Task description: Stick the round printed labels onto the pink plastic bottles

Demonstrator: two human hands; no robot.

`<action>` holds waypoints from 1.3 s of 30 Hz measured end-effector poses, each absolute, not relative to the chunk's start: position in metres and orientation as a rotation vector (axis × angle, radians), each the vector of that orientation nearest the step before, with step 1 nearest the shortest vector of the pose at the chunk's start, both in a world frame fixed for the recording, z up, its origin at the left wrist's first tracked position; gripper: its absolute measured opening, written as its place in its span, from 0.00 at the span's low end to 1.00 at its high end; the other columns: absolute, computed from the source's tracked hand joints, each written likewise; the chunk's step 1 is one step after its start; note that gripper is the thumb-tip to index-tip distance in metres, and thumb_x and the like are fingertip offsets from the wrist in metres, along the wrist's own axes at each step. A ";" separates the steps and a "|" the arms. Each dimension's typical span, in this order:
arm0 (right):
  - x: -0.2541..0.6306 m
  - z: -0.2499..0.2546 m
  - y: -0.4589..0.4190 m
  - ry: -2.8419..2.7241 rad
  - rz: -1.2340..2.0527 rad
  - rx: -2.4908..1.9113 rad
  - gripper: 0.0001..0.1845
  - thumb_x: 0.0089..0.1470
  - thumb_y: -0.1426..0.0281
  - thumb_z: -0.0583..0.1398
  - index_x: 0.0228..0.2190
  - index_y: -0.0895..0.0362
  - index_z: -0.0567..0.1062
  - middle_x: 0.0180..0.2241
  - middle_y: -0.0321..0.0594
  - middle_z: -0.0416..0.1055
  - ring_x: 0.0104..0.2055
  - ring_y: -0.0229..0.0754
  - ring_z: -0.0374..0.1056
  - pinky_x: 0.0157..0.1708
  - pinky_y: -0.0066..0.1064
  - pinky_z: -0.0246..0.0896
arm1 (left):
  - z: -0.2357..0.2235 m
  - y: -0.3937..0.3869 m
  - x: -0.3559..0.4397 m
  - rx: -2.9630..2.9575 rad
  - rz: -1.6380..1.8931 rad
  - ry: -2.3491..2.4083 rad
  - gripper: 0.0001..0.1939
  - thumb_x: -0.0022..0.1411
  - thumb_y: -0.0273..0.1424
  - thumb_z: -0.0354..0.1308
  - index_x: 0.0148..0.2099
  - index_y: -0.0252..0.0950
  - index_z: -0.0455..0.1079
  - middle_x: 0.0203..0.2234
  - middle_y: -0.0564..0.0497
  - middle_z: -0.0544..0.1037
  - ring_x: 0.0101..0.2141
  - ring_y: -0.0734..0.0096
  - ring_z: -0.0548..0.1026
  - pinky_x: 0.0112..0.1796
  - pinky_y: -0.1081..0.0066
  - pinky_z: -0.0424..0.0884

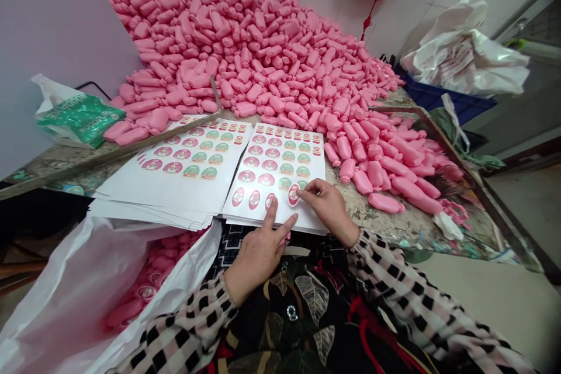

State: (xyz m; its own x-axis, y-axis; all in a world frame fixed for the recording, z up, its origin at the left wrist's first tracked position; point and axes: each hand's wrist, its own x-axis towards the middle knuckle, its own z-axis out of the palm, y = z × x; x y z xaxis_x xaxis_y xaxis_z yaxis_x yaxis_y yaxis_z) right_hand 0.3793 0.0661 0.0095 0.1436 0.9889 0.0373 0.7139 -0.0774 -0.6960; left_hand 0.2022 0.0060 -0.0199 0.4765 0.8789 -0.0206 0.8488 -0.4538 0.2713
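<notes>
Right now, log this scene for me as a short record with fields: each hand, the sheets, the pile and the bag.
left hand: fingers spread, pressing down the near edge of the sticker sheet
right hand: fingertips pinching a red oval sticker at the sheet's near right corner
second sheet stack: lies to the left, stickers partly used
pink bottles: large heap behind and right of the sheets
white bag: at lower left, open, labelled pink bottles inside
table: worn, mottled top

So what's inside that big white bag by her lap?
The white bag holds pink bottles, some showing oval stickers. Its folded sides cover the rest, so how many lie deeper cannot be seen.
</notes>
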 end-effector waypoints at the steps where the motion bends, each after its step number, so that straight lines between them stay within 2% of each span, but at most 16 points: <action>1: 0.380 0.004 0.066 -1.590 0.687 -1.818 0.17 0.47 0.54 0.58 0.26 0.55 0.73 0.26 0.34 0.71 0.28 0.37 0.63 0.27 0.27 0.51 | -0.020 0.006 0.201 2.468 0.195 1.466 0.31 0.63 0.31 0.48 0.65 0.55 0.43 0.65 0.42 0.30 0.40 0.62 0.75 0.34 0.64 0.72; 5: 0.380 -0.009 0.065 -1.424 0.816 -1.710 0.18 0.45 0.53 0.59 0.25 0.57 0.73 0.25 0.35 0.70 0.27 0.37 0.62 0.27 0.27 0.53 | -0.019 0.007 0.192 2.360 0.346 1.340 0.28 0.63 0.33 0.49 0.63 0.52 0.50 0.65 0.44 0.35 0.50 0.57 0.69 0.41 0.61 0.71; 8: 0.382 -0.008 0.066 -1.307 0.947 -1.582 0.18 0.42 0.54 0.62 0.24 0.57 0.72 0.22 0.33 0.67 0.25 0.35 0.59 0.26 0.26 0.52 | -0.009 0.005 0.184 2.149 0.632 1.275 0.25 0.62 0.36 0.51 0.61 0.48 0.56 0.63 0.46 0.51 0.55 0.59 0.63 0.48 0.63 0.66; 10: 0.384 -0.003 0.067 -1.211 1.046 -1.478 0.18 0.41 0.55 0.64 0.23 0.58 0.71 0.21 0.32 0.65 0.24 0.34 0.58 0.25 0.26 0.51 | 0.003 0.005 0.182 1.813 0.827 1.269 0.25 0.60 0.39 0.53 0.59 0.45 0.59 0.54 0.45 0.66 0.49 0.62 0.69 0.45 0.66 0.68; 12: 0.383 0.004 0.066 -1.130 1.100 -1.392 0.17 0.40 0.57 0.65 0.22 0.58 0.70 0.22 0.32 0.65 0.24 0.33 0.58 0.26 0.26 0.52 | 0.016 0.009 0.184 1.343 0.939 1.183 0.25 0.60 0.44 0.50 0.57 0.41 0.60 0.41 0.46 0.74 0.34 0.69 0.74 0.33 0.71 0.70; 14: 0.379 0.014 0.061 -1.119 1.108 -1.329 0.15 0.41 0.59 0.66 0.23 0.57 0.70 0.23 0.32 0.66 0.26 0.34 0.59 0.28 0.27 0.53 | 0.026 0.016 0.190 0.898 0.955 1.009 0.26 0.62 0.48 0.46 0.55 0.37 0.61 0.32 0.48 0.74 0.23 0.76 0.70 0.24 0.74 0.67; 17: 0.369 0.031 0.048 -1.205 1.129 -1.259 0.13 0.42 0.61 0.66 0.23 0.57 0.71 0.23 0.32 0.66 0.27 0.34 0.59 0.30 0.27 0.54 | 0.032 0.031 0.202 0.503 0.951 0.805 0.24 0.60 0.48 0.49 0.49 0.36 0.64 0.25 0.51 0.71 0.20 0.78 0.67 0.22 0.75 0.65; 22: 0.358 0.043 0.031 -1.291 1.179 -1.257 0.12 0.42 0.63 0.66 0.22 0.57 0.70 0.22 0.31 0.65 0.26 0.33 0.58 0.27 0.26 0.54 | 0.031 0.044 0.218 0.394 0.918 0.740 0.23 0.59 0.46 0.52 0.49 0.34 0.66 0.23 0.52 0.68 0.20 0.76 0.68 0.21 0.75 0.65; 32: 0.355 0.038 0.027 -1.251 1.308 -1.234 0.11 0.45 0.63 0.64 0.23 0.57 0.68 0.21 0.32 0.69 0.24 0.35 0.65 0.27 0.29 0.61 | 0.028 0.044 0.225 0.418 0.962 0.772 0.27 0.57 0.50 0.52 0.49 0.33 0.68 0.23 0.52 0.68 0.20 0.78 0.67 0.20 0.76 0.65; 39: 0.352 0.034 0.027 -1.300 1.237 -1.299 0.13 0.46 0.61 0.63 0.24 0.56 0.69 0.22 0.33 0.70 0.25 0.36 0.66 0.28 0.29 0.62 | 0.026 0.044 0.226 0.458 0.989 0.750 0.29 0.56 0.53 0.50 0.48 0.34 0.67 0.25 0.52 0.68 0.22 0.77 0.68 0.22 0.76 0.65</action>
State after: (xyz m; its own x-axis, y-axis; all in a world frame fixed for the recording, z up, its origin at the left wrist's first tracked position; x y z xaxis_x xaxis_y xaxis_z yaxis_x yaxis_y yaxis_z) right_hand 0.3524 0.0267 0.0338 -0.0504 0.9972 -0.0554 0.1047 -0.0499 -0.9933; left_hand 0.2257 0.0437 0.0255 0.3360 0.8726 -0.3545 -0.5764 0.4881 0.6554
